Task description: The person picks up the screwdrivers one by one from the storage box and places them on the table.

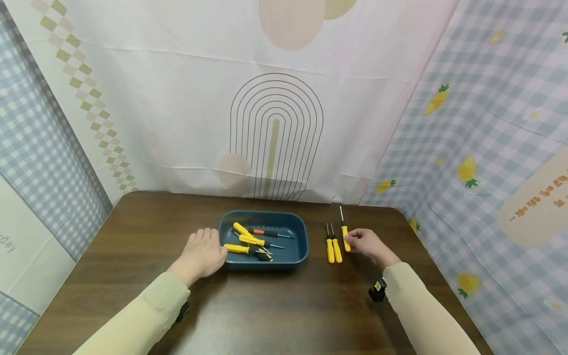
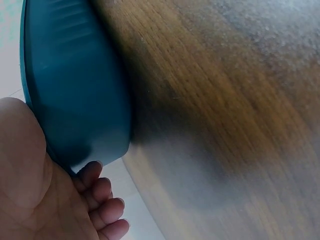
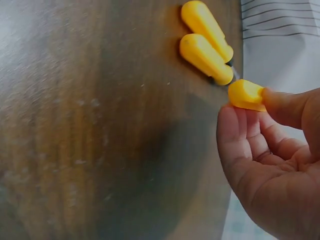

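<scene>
A dark blue plastic box (image 1: 303,246) stands on the table with several screwdrivers inside, most of them yellow-handled. My left hand (image 1: 203,254) holds its left end, thumb along the rim. From the left wrist view, the fingertips (image 2: 107,210) curl at the corner of the box wall (image 2: 75,95). To the right of the box, my right hand (image 1: 366,244) pinches the yellow handle of a screwdriver (image 1: 345,236) between thumb and fingers, its shaft pointing away from me. Two more yellow screwdrivers (image 1: 330,250) lie side by side just left of it, and their handles (image 3: 206,57) show in the right wrist view.
Inside the box lies a screwdriver with a black and orange handle (image 1: 266,232) among the yellow ones. The brown wooden table (image 1: 275,305) ends at a white printed cloth (image 1: 186,123) behind and a checked cloth (image 1: 470,148) on the right.
</scene>
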Demonstrator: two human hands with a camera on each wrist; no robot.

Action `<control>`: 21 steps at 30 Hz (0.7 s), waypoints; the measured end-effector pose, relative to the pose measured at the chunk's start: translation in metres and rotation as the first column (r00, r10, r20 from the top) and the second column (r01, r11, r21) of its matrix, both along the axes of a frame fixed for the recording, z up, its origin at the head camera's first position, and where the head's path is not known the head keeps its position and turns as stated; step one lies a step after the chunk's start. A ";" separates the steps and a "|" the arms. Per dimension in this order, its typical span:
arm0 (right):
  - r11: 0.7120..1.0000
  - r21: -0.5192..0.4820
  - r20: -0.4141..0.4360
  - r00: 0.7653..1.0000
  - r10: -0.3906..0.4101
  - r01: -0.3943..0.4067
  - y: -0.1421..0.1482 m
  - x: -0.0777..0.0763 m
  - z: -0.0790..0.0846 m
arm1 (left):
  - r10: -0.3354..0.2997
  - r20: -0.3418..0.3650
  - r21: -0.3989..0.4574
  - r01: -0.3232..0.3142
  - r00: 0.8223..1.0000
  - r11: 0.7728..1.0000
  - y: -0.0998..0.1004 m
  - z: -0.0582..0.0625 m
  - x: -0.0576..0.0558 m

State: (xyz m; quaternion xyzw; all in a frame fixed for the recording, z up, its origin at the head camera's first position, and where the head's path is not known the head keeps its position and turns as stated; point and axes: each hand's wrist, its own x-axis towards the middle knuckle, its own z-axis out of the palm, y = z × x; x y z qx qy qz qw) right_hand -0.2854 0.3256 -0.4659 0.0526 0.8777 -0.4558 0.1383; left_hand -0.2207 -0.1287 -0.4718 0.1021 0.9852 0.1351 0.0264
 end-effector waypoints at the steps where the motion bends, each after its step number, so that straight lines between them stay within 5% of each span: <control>1: 1.000 -0.001 0.011 1.000 -0.008 0.008 0.001 0.002 -0.001 | -0.001 0.002 0.002 0.001 1.000 1.000 0.000 0.000 0.000; 8: 1.000 -0.004 0.061 0.998 -0.012 0.012 0.011 0.008 -0.011 | -0.006 0.005 0.000 0.006 1.000 1.000 0.001 0.004 0.001; 21: 0.995 0.086 0.027 0.998 -0.061 0.059 0.006 0.012 -0.018 | -0.002 0.000 0.000 0.002 1.000 1.000 0.001 0.000 0.000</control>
